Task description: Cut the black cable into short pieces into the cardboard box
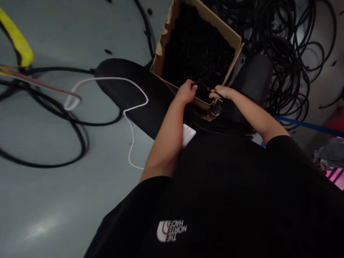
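A cardboard box filled with small black pieces stands between my knees. Over its near edge, my left hand is closed on a black cable, its thumb and fingers pinched together. To the right, my right hand is wrapped round a cutting tool with orange and black on its handle. The tool's dark front end points left, toward the cable, over the box. Whether its jaws touch the cable is too dark to tell.
Coiled black cables lie on the floor at the upper right. At the left are a looped black cable, a white cord across my leg and a yellow object. A blue strap runs at the right.
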Motion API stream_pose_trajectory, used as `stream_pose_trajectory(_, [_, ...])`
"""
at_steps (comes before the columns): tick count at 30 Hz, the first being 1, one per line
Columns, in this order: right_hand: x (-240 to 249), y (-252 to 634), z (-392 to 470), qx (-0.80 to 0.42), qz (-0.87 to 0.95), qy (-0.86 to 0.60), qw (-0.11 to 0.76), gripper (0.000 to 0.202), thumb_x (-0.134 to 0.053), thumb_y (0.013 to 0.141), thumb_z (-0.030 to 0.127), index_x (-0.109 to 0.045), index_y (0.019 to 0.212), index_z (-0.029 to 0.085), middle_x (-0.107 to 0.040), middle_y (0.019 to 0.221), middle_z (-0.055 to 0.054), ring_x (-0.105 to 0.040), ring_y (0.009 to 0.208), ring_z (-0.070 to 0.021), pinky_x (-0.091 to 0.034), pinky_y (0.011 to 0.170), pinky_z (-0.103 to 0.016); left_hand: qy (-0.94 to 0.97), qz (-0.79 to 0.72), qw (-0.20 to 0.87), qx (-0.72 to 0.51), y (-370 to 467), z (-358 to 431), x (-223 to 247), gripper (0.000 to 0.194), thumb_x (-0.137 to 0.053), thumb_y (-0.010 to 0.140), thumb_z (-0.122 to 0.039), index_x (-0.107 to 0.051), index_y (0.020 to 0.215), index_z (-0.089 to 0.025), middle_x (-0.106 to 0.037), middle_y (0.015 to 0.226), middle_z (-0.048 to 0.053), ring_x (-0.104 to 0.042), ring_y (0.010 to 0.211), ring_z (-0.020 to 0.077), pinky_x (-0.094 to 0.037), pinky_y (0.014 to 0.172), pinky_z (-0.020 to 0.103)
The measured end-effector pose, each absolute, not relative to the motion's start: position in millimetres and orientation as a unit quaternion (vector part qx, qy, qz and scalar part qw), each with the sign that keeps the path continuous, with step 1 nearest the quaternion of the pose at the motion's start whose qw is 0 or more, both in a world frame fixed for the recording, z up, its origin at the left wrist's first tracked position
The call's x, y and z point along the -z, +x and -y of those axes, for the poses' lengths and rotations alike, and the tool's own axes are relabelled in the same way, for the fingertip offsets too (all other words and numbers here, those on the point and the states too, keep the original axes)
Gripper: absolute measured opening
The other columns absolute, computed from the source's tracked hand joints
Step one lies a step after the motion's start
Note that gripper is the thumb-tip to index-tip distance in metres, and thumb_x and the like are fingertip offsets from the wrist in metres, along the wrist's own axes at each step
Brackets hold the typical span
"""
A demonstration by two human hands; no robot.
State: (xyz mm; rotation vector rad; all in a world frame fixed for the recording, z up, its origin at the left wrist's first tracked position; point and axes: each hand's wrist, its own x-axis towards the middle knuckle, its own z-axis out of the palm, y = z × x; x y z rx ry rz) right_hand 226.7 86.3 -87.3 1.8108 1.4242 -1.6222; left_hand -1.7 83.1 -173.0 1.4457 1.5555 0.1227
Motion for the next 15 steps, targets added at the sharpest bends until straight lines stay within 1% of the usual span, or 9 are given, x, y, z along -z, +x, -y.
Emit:
stream_pose_trajectory(2, [93.1,228.6,-86.3,0.582,-0.478,0.643,0.14,0.043,-0.076,0.112,0.022,-0.059,0.073,0.024,-0.058,0.058,0.001,-0.059,0.058,-0.0169,-0.047,0.059,-0.027,0.564,-0.637,0.522,-0.066,-0.4,-83.5,173.0,0.045,-0.062,0.121,-0.039,-0.074,0.158,-0.016,-0.088,0.131,0.023,-0.086,0.134,0.0411,-0.065,0.13,0.063])
stream_pose_trajectory(3, [96.4,229.5,-86.6,0.584,-0.474,0.646,0.13,0.041,-0.075,0.111,0.021,-0.059,0.073,0.024,-0.06,0.06,0.001,-0.059,0.059,-0.0169,-0.047,0.059,-0.027,0.548,-0.632,0.542,-0.08,0.0,-83.6,172.0,0.047,-0.06,0.123,-0.044,-0.072,0.16,-0.017,-0.088,0.129,0.023,-0.087,0.129,0.0398,-0.067,0.125,0.063])
stream_pose_trajectory(5, [102.4,230.6,-87.6,0.585,-0.483,0.642,0.112,0.04,-0.075,0.11,0.02,-0.059,0.073,0.023,-0.061,0.064,0.001,-0.058,0.061,-0.0159,-0.047,0.061,-0.026,0.522,-0.618,0.576,-0.114,0.1,-84.0,168.4,0.056,-0.059,0.126,-0.058,-0.067,0.167,-0.022,-0.086,0.126,0.02,-0.089,0.122,0.0381,-0.071,0.116,0.062])
stream_pose_trajectory(7, [105.7,229.9,-88.2,0.588,-0.5,0.628,0.102,0.038,-0.077,0.109,0.018,-0.06,0.075,0.023,-0.06,0.068,0.001,-0.056,0.066,-0.015,-0.045,0.062,-0.025,0.509,-0.61,0.591,-0.142,0.0,-84.4,164.0,0.067,-0.061,0.123,-0.073,-0.062,0.172,-0.027,-0.084,0.12,0.017,-0.09,0.119,0.0377,-0.073,0.11,0.061])
stream_pose_trajectory(8, [106.1,228.7,-88.4,0.591,-0.508,0.619,0.096,0.035,-0.079,0.107,0.017,-0.061,0.078,0.023,-0.06,0.069,0.002,-0.056,0.068,-0.015,-0.044,0.063,-0.025,0.506,-0.612,0.59,-0.15,0.3,-84.7,162.0,0.07,-0.063,0.121,-0.077,-0.061,0.171,-0.028,-0.084,0.117,0.016,-0.09,0.117,0.0372,-0.073,0.108,0.06])
stream_pose_trajectory(9, [105.7,226.9,-88.4,0.593,-0.517,0.611,0.089,0.033,-0.081,0.105,0.016,-0.061,0.08,0.023,-0.06,0.071,0.003,-0.056,0.071,-0.0151,-0.044,0.065,-0.024,0.501,-0.618,0.586,-0.155,0.9,-84.9,160.5,0.069,-0.065,0.121,-0.077,-0.061,0.168,-0.027,-0.083,0.114,0.016,-0.089,0.114,0.0362,-0.074,0.106,0.059])
stream_pose_trajectory(11, [103.2,222.2,-88.4,0.589,-0.537,0.599,0.074,0.029,-0.082,0.101,0.012,-0.061,0.083,0.023,-0.058,0.075,0.004,-0.054,0.076,-0.0151,-0.044,0.068,-0.024,0.49,-0.632,0.579,-0.158,3.4,-84.9,159.1,0.058,-0.068,0.121,-0.069,-0.062,0.159,-0.025,-0.084,0.11,0.015,-0.088,0.106,0.033,-0.075,0.102,0.055])
stream_pose_trajectory(13, [99.7,216.9,-89.0,0.584,-0.555,0.589,0.06,0.027,-0.08,0.099,0.011,-0.061,0.084,0.022,-0.057,0.079,0.004,-0.053,0.08,-0.0151,-0.044,0.073,-0.025,0.485,-0.636,0.581,-0.153,6.6,-84.1,159.7,0.047,-0.071,0.121,-0.061,-0.063,0.149,-0.024,-0.084,0.106,0.013,-0.087,0.099,0.0305,-0.076,0.097,0.052])
stream_pose_trajectory(15, [96.7,212.4,-90.3,0.581,-0.564,0.585,0.053,0.025,-0.079,0.099,0.013,-0.061,0.085,0.022,-0.057,0.081,0.004,-0.053,0.082,-0.0158,-0.044,0.076,-0.026,0.495,-0.627,0.585,-0.144,9.0,-83.0,161.1,0.043,-0.073,0.119,-0.06,-0.064,0.143,-0.025,-0.084,0.103,0.012,-0.086,0.096,0.0304,-0.077,0.096,0.052])
